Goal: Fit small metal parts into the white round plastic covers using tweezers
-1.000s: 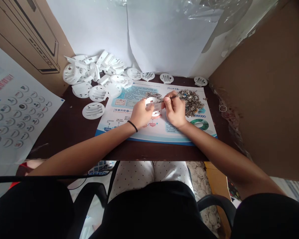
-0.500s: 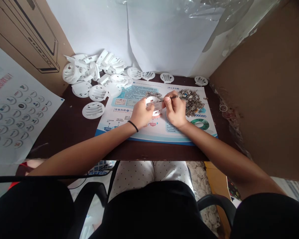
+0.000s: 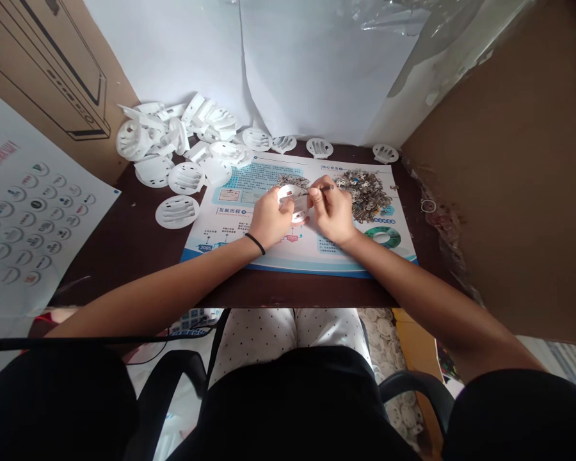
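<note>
A round white plastic piece (image 3: 297, 212) with slots is held in my left hand (image 3: 271, 219), its thumb over the face of the piece. In my right hand (image 3: 333, 210) a thin dark tool (image 3: 327, 187) is pinched between thumb and fingers, and its tip points left over the piece. Just right of and beyond my right hand lies a heap of small metal parts (image 3: 369, 194). Behind the held piece there is a smaller pile of metal bits (image 3: 292, 180). Both hands are above a printed sheet (image 3: 230, 256).
Many white pieces (image 3: 186, 178) are heaped at the back left of the dark table (image 3: 297, 291), and a few more (image 3: 319, 148) line its back edge. Cardboard stands at the left (image 3: 43, 70) and right (image 3: 513, 179). A printed paper (image 3: 33, 211) leans at the left.
The whole view has shifted slightly, so things appear a little further left. Both hands keep their grips, and the tool is still over the white piece.
</note>
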`<state>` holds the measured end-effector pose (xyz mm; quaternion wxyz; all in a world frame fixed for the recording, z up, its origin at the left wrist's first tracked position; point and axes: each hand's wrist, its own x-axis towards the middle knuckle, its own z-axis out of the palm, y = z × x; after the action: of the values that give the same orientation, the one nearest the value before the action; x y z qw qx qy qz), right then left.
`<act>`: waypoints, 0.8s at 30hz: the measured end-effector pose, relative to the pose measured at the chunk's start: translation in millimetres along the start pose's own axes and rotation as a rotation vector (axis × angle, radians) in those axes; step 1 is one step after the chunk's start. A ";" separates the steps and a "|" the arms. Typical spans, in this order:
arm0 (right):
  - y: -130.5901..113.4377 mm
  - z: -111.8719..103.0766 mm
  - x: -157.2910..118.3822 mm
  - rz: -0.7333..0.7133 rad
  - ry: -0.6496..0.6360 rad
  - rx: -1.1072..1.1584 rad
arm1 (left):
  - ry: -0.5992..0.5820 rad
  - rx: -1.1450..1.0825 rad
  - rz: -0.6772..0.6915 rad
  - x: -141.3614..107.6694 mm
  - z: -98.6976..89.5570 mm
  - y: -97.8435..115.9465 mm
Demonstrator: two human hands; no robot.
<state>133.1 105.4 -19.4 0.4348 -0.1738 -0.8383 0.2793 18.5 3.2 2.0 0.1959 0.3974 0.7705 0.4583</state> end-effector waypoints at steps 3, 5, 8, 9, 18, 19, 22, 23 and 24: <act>0.0 0.4 0.8 0.003 -0.001 0.016 | 0.019 0.012 0.034 0.2 0.4 -1.4; 0.5 0.8 1.0 0.015 -0.008 0.028 | 0.024 0.012 0.046 -0.4 0.3 -1.6; 1.8 1.6 1.1 0.029 -0.012 0.044 | 0.020 0.012 0.064 -1.6 -0.2 -1.6; 2.1 1.8 1.2 0.030 -0.012 0.048 | 0.020 0.011 0.072 -1.9 -0.2 -1.8; 2.7 -0.1 1.8 0.009 -0.044 0.008 | 0.044 0.027 0.147 2.8 4.9 -11.5; 2.7 -0.3 1.7 0.014 -0.053 0.001 | 0.044 0.023 0.154 3.0 5.4 -12.4; 2.0 -0.3 1.7 0.014 -0.072 0.006 | 0.045 0.008 0.156 2.5 5.8 -12.8; 1.6 -0.2 1.8 0.012 -0.066 0.013 | 0.047 -0.001 0.153 2.1 5.7 -12.1; 1.1 -0.1 1.9 0.013 -0.055 0.021 | 0.048 -0.015 0.148 1.7 5.6 -11.2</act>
<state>132.2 107.3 -18.8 0.4116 -0.1669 -0.8459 0.2954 16.4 4.7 -10.4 0.1460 0.4407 0.7400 0.4867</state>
